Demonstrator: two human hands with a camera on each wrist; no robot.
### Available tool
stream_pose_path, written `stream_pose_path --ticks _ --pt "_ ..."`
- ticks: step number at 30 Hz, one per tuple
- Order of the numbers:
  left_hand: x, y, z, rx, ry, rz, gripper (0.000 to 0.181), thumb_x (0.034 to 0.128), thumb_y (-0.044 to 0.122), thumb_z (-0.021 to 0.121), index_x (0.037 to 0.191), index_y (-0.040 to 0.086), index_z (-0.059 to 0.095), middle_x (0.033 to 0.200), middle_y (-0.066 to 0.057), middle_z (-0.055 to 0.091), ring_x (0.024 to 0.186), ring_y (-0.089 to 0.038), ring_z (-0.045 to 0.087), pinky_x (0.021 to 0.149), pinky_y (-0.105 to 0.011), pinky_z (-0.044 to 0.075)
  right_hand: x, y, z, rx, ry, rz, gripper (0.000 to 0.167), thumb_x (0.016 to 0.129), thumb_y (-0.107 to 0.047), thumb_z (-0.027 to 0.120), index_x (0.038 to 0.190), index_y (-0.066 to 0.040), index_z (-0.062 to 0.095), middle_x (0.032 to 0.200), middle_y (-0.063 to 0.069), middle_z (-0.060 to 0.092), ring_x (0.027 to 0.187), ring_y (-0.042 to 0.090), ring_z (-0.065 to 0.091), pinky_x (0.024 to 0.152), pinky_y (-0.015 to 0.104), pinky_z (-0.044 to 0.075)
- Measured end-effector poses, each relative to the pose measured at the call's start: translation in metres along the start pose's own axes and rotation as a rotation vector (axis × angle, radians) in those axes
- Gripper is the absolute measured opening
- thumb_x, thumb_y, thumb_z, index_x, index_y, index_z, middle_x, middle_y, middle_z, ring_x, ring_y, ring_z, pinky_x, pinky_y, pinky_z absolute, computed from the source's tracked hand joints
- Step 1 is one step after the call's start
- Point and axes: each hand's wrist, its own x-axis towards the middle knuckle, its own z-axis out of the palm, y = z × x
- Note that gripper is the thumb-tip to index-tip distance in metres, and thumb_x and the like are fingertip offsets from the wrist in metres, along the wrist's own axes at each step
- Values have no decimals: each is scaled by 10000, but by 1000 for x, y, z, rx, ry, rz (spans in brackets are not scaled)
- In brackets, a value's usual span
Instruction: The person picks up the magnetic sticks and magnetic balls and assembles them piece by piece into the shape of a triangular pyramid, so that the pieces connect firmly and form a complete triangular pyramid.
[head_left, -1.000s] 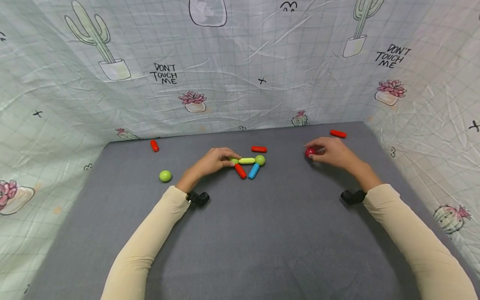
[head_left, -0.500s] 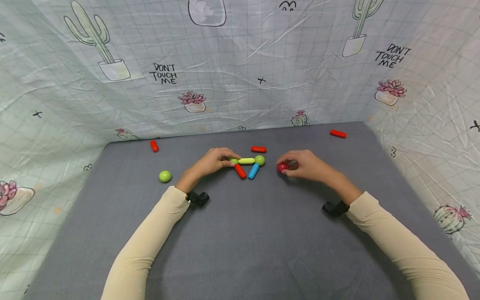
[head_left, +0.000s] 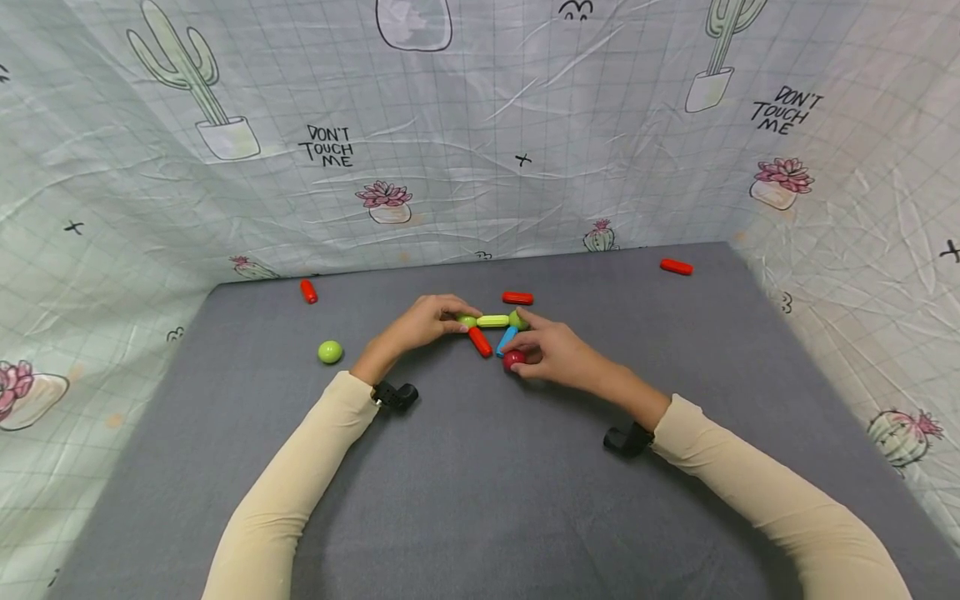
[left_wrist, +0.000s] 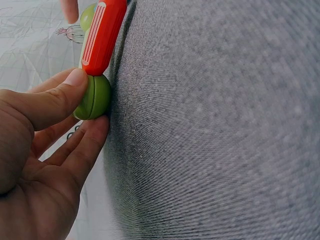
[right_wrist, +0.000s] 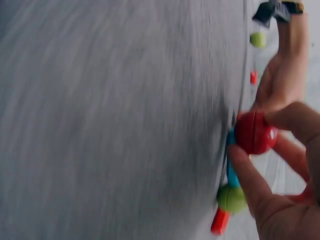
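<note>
My left hand (head_left: 435,320) pinches a green ball (left_wrist: 93,97) at the left corner of a small group of joined pieces. From that ball a red rod (head_left: 481,342) slants toward me, and a yellow rod (head_left: 492,321) runs right to a second green ball (head_left: 517,319). A blue rod (head_left: 507,340) slants toward me from this second ball. The right hand (head_left: 558,354) holds a red ball (right_wrist: 255,133) between thumb and fingers, close to the blue rod's near end. One right finger reaches over the second green ball; whether it touches is unclear.
Behind the group lies a red rod (head_left: 517,297). Another red rod (head_left: 677,267) is at the back right, and a third red rod (head_left: 308,291) at the back left. A loose green ball (head_left: 330,352) sits left of my left hand. Printed cloth (head_left: 465,167) hangs behind the grey table (head_left: 450,483).
My right hand has carried the red ball leftward and nearer to me, from the right side of the table to the blue rod's near end. The left hand has stayed in place.
</note>
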Motion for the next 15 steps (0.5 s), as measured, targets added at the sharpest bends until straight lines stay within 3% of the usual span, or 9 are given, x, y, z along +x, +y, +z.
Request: stream_pose_path --ticks 9,15 --pt "0 -2 -1 -18 -1 -11 294 951 101 724 1244 88 740 1236 -96 714 1086 -223 635 875 -376 507 10 -12 13 -20 18 74 254 920 -109 744 1167 -58 765 1593 391 164 1012 194 732 815 280 594" --pt "2 -3 -2 -30 -18 -33 294 958 117 717 1250 91 737 1239 -98 712 1096 -226 633 884 -374 503 19 -13 6 -87 -40 103 268 915 -185 779 1168 -96 775 1583 408 160 905 173 738 757 305 587"
